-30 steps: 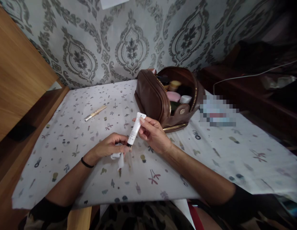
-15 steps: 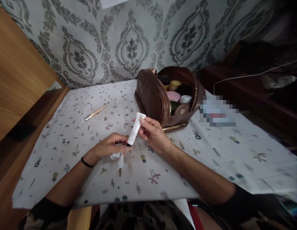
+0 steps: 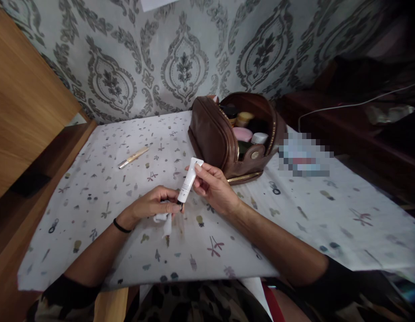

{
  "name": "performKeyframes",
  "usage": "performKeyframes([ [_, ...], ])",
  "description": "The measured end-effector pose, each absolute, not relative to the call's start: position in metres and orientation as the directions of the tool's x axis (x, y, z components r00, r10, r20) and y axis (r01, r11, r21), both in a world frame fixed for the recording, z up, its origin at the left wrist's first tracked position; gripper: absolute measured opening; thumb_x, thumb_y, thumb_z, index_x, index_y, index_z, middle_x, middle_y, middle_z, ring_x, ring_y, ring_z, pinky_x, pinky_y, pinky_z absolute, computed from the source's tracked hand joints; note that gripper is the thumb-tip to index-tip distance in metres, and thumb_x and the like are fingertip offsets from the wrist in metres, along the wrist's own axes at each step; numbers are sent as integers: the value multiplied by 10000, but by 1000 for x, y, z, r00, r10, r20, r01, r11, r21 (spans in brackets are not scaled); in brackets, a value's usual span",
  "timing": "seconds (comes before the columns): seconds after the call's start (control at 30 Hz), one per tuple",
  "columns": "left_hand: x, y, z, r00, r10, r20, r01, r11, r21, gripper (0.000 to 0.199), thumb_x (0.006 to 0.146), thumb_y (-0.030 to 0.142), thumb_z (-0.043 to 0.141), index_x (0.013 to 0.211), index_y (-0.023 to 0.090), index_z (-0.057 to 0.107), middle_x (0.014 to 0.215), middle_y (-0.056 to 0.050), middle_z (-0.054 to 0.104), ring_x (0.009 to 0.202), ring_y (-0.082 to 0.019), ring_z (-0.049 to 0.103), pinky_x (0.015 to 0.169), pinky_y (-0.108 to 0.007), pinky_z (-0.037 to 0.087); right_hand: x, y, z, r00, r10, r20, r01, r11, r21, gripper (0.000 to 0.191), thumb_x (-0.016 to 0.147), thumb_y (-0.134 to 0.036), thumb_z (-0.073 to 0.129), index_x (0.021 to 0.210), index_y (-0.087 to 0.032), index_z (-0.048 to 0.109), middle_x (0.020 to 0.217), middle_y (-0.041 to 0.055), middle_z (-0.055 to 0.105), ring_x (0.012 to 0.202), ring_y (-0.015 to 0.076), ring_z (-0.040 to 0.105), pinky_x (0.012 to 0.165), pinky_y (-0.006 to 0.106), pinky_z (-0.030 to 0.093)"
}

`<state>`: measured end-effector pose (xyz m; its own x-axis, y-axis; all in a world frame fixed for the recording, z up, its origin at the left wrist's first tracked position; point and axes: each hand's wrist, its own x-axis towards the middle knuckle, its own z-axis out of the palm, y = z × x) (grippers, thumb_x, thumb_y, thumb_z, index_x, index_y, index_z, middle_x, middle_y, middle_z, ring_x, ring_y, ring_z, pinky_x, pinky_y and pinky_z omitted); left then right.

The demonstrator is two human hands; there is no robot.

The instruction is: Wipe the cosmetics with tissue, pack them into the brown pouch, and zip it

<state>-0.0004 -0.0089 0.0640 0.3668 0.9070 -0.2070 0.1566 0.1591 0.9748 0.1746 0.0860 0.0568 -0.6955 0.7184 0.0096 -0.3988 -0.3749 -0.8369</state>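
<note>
Pinching the white squeeze tube point(image 3: 187, 181) with the right hand point(image 3: 218, 188)! Gripping its black end point(image 3: 181, 204) with the left hand point(image 3: 152, 206).

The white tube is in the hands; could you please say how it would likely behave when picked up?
The white tube is probably squeezable rather than rigid, since its upper end is pressed flat. It is likely light, as the right hand holds that end with just thumb and fingers. Its sheen suggests it may be slightly slippery.
</note>
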Motion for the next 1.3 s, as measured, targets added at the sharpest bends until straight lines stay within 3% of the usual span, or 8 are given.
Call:
performKeyframes([
  [0.9, 0, -9, 66, 422, 873, -244, 174, 186, 967, 361, 847, 472, 628, 909, 127, 714, 627, -13, 615, 523, -102, 499, 504, -212, 377, 174, 86, 56, -696, 718, 22, -385, -347, -855, 407, 718, -517, 795, 685, -185, 562, 505, -78, 491, 403, 36, 307, 406, 218, 150],
  [1.13, 1, -8, 67, 247, 951, -188, 180, 146, 973, 258, 767, 396, 701, 738, 144, 656, 606, 19, 557, 551, -95, 474, 517, -204, 359, 175, 89, 57, -679, 734, 13, -405, -360, -841, 363, 709, -489, 807, 747, -179, 620, 502, -81, 485, 405, 38, 292, 403, 216, 144],
  [1.3, -8, -7, 65, 79, 989, -123, 168, 109, 980, 311, 786, 437, 703, 695, 156, 604, 609, 27, 553, 514, -80, 446, 489, -198, 333, 176, 89, 60, -652, 758, -1, -428, -369, -825, 334, 710, -458, 810, 807, -175, 661, 517, -82, 494, 412, 32, 299, 410, 204, 162],
])
